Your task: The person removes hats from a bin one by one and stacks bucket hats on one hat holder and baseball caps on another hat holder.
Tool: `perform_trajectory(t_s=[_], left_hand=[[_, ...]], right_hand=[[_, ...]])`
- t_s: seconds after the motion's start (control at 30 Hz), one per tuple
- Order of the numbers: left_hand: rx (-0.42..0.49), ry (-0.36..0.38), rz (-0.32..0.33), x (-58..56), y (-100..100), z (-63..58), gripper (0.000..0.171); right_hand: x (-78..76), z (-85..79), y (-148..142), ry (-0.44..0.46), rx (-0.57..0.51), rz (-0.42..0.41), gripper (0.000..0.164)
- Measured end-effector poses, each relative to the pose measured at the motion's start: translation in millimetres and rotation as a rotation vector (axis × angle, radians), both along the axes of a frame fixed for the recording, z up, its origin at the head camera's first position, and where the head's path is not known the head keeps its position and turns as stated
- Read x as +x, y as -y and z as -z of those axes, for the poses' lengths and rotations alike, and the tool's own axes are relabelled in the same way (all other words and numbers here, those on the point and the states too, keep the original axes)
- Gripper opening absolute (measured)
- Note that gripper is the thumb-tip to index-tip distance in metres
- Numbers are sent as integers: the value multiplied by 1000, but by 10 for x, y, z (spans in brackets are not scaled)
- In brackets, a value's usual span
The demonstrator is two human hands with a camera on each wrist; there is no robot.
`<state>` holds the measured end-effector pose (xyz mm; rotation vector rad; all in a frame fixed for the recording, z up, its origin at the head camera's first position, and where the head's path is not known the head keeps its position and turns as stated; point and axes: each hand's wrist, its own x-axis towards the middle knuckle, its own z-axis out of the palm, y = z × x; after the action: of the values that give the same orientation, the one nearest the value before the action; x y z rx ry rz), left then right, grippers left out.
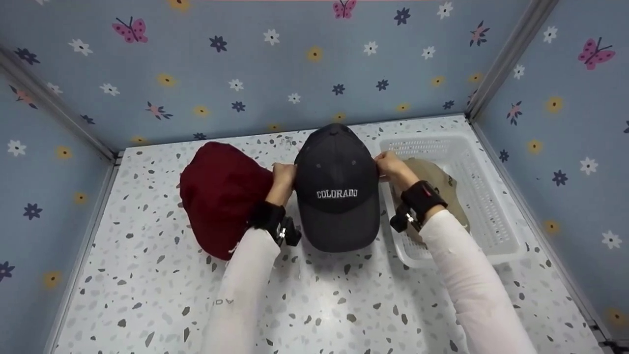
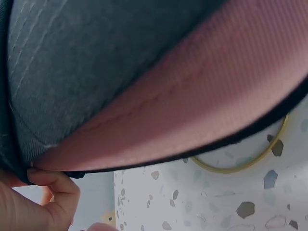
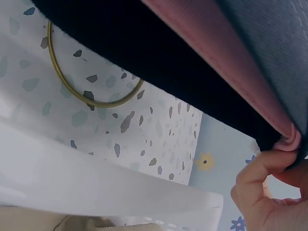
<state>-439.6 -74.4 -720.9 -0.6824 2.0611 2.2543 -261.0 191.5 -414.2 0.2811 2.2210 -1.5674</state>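
A dark grey baseball cap (image 1: pixel 334 167) lettered COLORADO is in the middle of the head view, its brim toward me. My left hand (image 1: pixel 283 180) pinches its left edge, and my right hand (image 1: pixel 394 168) pinches the right edge. Both wrist views look at the cap from below, where a pink inner band (image 2: pixel 192 106) shows. Under it, a thin gold-coloured ring (image 3: pixel 98 104) lies on the speckled surface; the cap hides part of it. Left of my left hand, a dark red cap (image 1: pixel 221 191) rests on the surface.
At the right stands a white plastic basket (image 1: pixel 503 216) with a tan cap (image 1: pixel 437 179) inside; my right forearm reaches over it. Blue flower-patterned walls (image 1: pixel 304 69) close in the back and both sides of the white speckled table (image 1: pixel 314 300).
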Motion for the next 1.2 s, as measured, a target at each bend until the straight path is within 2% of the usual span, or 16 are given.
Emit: perform_trajectory(t_s=[0.1,0.17,0.27,0.33,0.37,0.43,0.5,0.57,0.63,0.67,0.77,0.87,0.9,1.0,1.03,1.2], left_hand=[[14,-45,4,156,-34,-194,23],[36,-53,9,260,-46,-323,17],[17,-50,-14,148,-28,-133,12],[5,-63,-28,16,-11,58,14],[-6,-52,-39,-106,0,234,18],[-11,-59,-45,-219,12,385,24],[19,-48,-39,-237,19,449,28],[58,-34,-39,-163,20,439,26],[114,-29,-53,49,-3,260,22],[151,-25,-64,233,-28,48,21],[226,-27,-119,885,-130,-741,24],[248,2,-170,1581,-269,-1720,22],[237,12,-177,1765,-307,-1987,21],[217,42,-170,2138,-381,-2528,19],[207,42,-165,2181,-387,-2577,19],[282,-45,-101,2038,-311,-2205,20]], right_hand=[[90,-116,36,4,-30,3,28],[85,-89,36,-10,-42,-3,30],[77,-66,24,-27,-49,-26,36],[19,10,5,-30,-26,-26,36],[6,26,0,-31,-19,-23,36],[-68,145,-38,-38,-22,-7,35],[-178,368,-120,-74,-87,-3,34],[-191,447,-151,-78,-118,18,33],[-163,468,-163,-86,-148,41,33],[-132,448,-158,-89,-154,55,33],[12,259,-99,-54,-132,85,34],[122,108,-61,-27,-168,100,37],[145,73,-53,-16,-184,101,38],[209,-10,-16,-3,-206,131,39],[211,-9,-13,-1,-206,134,39],[173,75,-17,18,-205,152,35]])
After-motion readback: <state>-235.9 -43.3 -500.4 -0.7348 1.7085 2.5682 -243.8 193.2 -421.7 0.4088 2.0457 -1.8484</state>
